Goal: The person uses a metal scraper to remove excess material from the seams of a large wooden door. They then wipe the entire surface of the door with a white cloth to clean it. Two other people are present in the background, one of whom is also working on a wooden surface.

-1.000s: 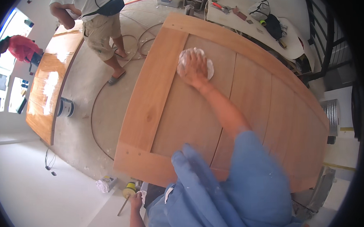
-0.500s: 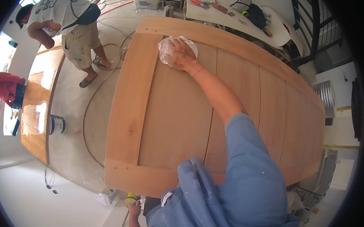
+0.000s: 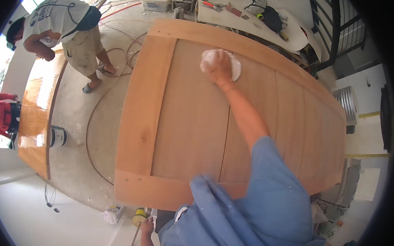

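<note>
My right hand [image 3: 219, 70] presses a crumpled white cloth [image 3: 208, 61] flat against a large wooden panelled door [image 3: 192, 110]. The cloth lies on a recessed panel near the far rail and spreads out on both sides of the fingers. Down at the lower edge, my left hand [image 3: 146, 227] hangs beside the door's near edge, its fingers curled. A bit of white material shows at those fingers, too small to name. Right by that hand are a yellow-topped round object [image 3: 140, 216] and a thin stick [image 3: 135, 235]; whether the hand grips either is unclear.
A person in shorts [image 3: 82, 53] bends over a glossy varnished wooden panel [image 3: 34, 117] on the left; another in red [image 3: 1, 114] stands beyond it. A bucket [image 3: 58, 136] and a hose [image 3: 89, 145] are on the floor. Tools and bags lie on a white table [image 3: 228, 22] behind the door.
My right hand has slid the cloth to the right and slightly nearer across the panel. The left hand stays about where it was. The person in red has shifted.
</note>
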Demonstrator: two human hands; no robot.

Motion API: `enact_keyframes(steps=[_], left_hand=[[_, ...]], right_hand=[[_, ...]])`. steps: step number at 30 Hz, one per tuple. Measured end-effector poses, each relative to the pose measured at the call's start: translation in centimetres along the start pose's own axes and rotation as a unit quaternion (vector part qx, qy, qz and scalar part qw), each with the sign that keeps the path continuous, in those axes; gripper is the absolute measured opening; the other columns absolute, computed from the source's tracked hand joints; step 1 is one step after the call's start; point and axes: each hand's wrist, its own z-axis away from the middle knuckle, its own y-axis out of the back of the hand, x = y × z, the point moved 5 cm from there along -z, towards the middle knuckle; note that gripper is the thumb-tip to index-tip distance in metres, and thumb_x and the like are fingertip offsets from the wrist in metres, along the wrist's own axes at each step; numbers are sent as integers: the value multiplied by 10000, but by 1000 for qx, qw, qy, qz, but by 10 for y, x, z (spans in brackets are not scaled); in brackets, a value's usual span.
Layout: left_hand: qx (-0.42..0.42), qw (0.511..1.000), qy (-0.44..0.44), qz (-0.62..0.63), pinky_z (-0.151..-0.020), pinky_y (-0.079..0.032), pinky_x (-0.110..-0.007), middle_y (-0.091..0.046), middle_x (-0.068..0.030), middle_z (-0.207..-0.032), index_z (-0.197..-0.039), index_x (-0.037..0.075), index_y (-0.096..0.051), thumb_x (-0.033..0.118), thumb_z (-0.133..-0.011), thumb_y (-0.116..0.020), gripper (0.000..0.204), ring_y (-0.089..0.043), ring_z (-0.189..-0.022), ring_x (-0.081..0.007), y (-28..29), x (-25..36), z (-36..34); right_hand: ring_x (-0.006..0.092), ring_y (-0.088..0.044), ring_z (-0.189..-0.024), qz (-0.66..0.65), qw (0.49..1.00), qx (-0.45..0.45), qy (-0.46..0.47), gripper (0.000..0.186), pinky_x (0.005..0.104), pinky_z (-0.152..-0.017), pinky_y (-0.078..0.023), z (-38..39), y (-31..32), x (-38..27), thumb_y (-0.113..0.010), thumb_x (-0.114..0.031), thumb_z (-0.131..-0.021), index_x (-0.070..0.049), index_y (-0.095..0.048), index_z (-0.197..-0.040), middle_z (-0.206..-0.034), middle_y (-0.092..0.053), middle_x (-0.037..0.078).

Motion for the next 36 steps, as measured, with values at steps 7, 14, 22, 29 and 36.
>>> enact_keyframes(steps=[7, 14, 22, 29, 36], left_hand=[[-19, 999, -36, 22, -852, -608, -394, -811, -182, -1108, -1277, -78, -768, 333, -1100, -608, 476, -776, -947, -246, 2, 23, 12], [29, 997, -19, 69, -858, -597, -379, -797, -156, -1114, -1289, -80, -750, 325, -1120, -612, 460, -748, -963, -235, 8, 38, 10], [2, 995, 4, 98, -816, -585, -400, -796, -145, -1035, -1199, -56, -775, 403, -1092, -609, 499, -750, -899, -224, -33, 13, 7], [40, 996, -11, 74, -842, -586, -440, -806, -184, -1014, -1155, -37, -794, 401, -1078, -604, 484, -778, -919, -283, -25, 27, 6], [50, 997, -36, 56, -923, -586, -451, -810, -248, -1029, -1204, -45, -801, 447, -1053, -627, 543, -788, -1001, -364, -31, 3, -20]], right_hand=[[409, -423, -1555, -43, 945, 9, 325, 696, 508, -1310, -333, 33, 13, -19, -740, -390, -963, 10, -551, -1501, -1622, -522, 207], [401, -417, -1576, -86, 963, -93, 239, 744, 535, -1343, -277, 115, 20, -63, -697, -426, -1020, 3, -502, -1596, -1663, -501, 206], [406, -402, -1594, -48, 894, -84, 437, 537, 615, -1316, -276, 102, 52, -74, -640, -460, -1066, -212, -626, -1542, -1650, -522, 142], [410, -332, -1628, -81, 975, -92, 185, 561, 603, -1339, -247, 109, 32, -102, -620, -468, -1098, -215, -577, -1597, -1722, -442, 137], [393, -354, -1625, -163, 889, -171, 394, 468, 643, -1316, -294, 210, 80, -125, -705, -391, -1013, -295, -707, -1471, -1661, -508, 113]])
